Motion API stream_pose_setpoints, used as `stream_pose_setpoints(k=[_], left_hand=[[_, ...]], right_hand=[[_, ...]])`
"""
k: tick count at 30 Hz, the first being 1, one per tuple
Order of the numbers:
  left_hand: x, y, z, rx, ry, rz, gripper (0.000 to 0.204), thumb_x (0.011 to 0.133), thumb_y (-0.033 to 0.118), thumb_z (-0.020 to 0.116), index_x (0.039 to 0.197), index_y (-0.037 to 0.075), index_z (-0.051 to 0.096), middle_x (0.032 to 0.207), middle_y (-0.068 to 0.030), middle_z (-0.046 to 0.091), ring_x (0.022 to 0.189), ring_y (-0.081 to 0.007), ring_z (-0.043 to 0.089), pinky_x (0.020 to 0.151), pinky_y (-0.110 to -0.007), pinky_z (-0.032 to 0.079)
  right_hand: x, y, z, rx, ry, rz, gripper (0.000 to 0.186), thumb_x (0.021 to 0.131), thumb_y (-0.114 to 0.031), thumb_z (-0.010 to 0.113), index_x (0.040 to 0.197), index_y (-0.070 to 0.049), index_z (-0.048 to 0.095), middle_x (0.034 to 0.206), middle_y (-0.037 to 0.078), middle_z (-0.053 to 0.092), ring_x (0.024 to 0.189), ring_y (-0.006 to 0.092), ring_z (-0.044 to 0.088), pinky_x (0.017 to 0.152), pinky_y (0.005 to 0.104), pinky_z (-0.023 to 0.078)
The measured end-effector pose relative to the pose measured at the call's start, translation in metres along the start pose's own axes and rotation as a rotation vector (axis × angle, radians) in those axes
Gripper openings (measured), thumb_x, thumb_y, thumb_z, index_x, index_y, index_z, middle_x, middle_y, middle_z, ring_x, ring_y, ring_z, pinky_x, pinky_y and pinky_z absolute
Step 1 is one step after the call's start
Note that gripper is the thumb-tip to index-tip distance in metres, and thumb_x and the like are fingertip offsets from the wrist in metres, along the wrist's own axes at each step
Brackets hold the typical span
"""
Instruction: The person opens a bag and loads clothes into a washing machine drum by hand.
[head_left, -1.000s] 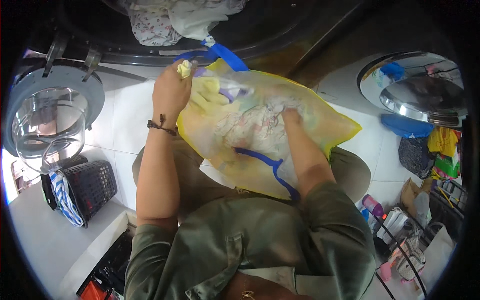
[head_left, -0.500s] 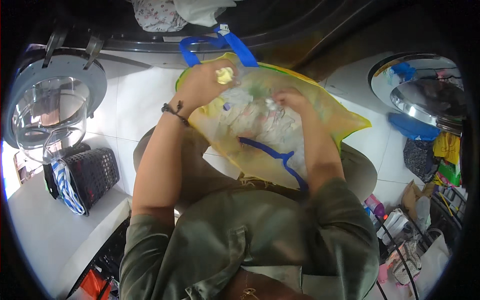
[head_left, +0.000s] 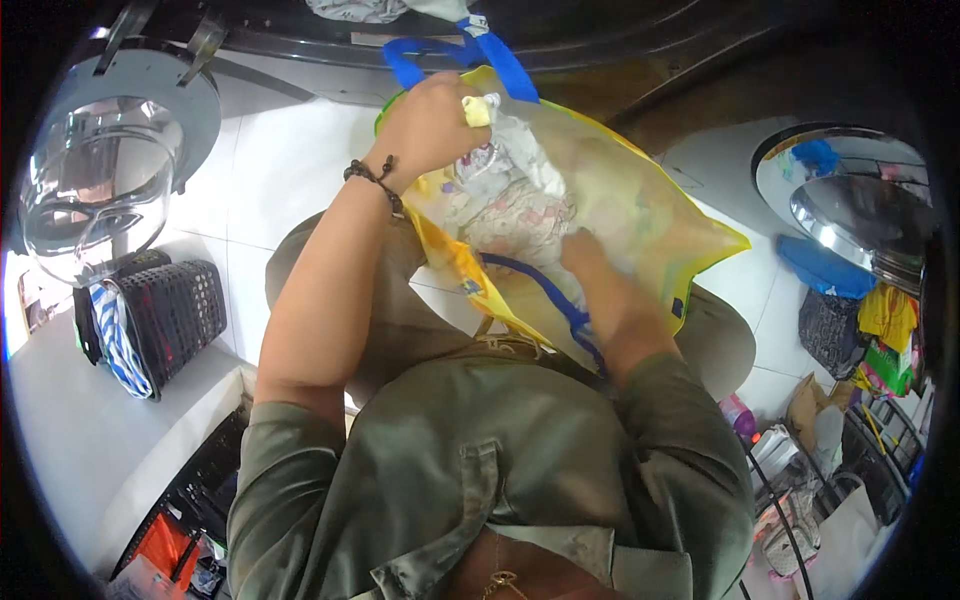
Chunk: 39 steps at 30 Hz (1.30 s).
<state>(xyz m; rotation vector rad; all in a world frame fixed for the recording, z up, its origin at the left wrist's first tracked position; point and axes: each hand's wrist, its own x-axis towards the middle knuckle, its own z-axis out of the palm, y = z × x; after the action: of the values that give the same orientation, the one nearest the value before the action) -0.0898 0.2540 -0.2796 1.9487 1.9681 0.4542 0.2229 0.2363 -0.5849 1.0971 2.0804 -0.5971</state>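
Observation:
A large yellow shopping bag [head_left: 668, 225] with blue straps lies open between my knees. Light-coloured clothes [head_left: 515, 210], some patterned in pink, fill its middle. At the bag's far left rim, my left hand [head_left: 432, 125] is closed on a bunched small yellow cloth [head_left: 478, 111]; white fabric [head_left: 535, 160] hangs beside it over the pile. My right hand [head_left: 585, 255] reaches down into the bag at the right side of the clothes, and its fingertips are hidden there. One blue strap [head_left: 545, 285] runs across the near side, by my right wrist.
A round glass machine door [head_left: 100, 190] stands open at the left, above a black perforated basket [head_left: 175, 320] holding striped cloth. Another round door [head_left: 850, 215] is at the right. Bags and bottles [head_left: 740, 415] crowd the lower right. A dark machine edge [head_left: 330, 48] crosses the top.
My right hand has gone lower into the bag, and the small white thing at its fingers no longer shows. More white fabric now hangs beside my left hand, which keeps the yellow cloth.

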Motion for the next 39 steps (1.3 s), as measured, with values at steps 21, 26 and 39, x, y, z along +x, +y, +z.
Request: stream_pose_setpoints(k=[21, 26, 39], left_hand=[[-0.009, -0.015, -0.031, -0.094, 0.193, -0.455, 0.049, 0.075, 0.05, 0.073, 0.103, 0.01, 0.07, 0.089, -0.0164, 0.071, 0.089, -0.037, 0.067, 0.078, -0.043, 0.054], [-0.013, -0.025, -0.037, -0.186, 0.227, -0.472, 0.046, 0.075, 0.047, 0.075, 0.102, 0.009, 0.071, 0.087, -0.0154, 0.071, 0.086, -0.0342, 0.068, 0.076, -0.042, 0.053], [-0.013, -0.022, -0.04, -0.117, 0.197, -0.373, 0.048, 0.078, 0.05, 0.072, 0.104, 0.01, 0.07, 0.091, -0.0153, 0.071, 0.088, -0.0343, 0.068, 0.078, -0.04, 0.053]], right_hand=[[0.01, -0.03, -0.13, 1.148, -0.245, -0.043, 0.039, 0.095, -0.031, 0.053, 0.119, -0.002, 0.061, 0.11, 0.01, 0.064, 0.1, 0.0215, 0.06, 0.085, 0.0373, 0.05], [0.043, -0.033, 0.023, 0.919, -0.012, 0.428, 0.047, 0.089, -0.036, 0.064, 0.11, 0.007, 0.062, 0.099, 0.021, 0.068, 0.078, 0.0251, 0.069, 0.058, 0.0402, 0.054], [0.026, 0.002, -0.097, 0.331, -0.15, -0.007, 0.043, 0.079, -0.041, 0.067, 0.091, 0.0, 0.071, 0.093, 0.013, 0.071, 0.084, 0.0223, 0.07, 0.076, 0.0344, 0.053]])
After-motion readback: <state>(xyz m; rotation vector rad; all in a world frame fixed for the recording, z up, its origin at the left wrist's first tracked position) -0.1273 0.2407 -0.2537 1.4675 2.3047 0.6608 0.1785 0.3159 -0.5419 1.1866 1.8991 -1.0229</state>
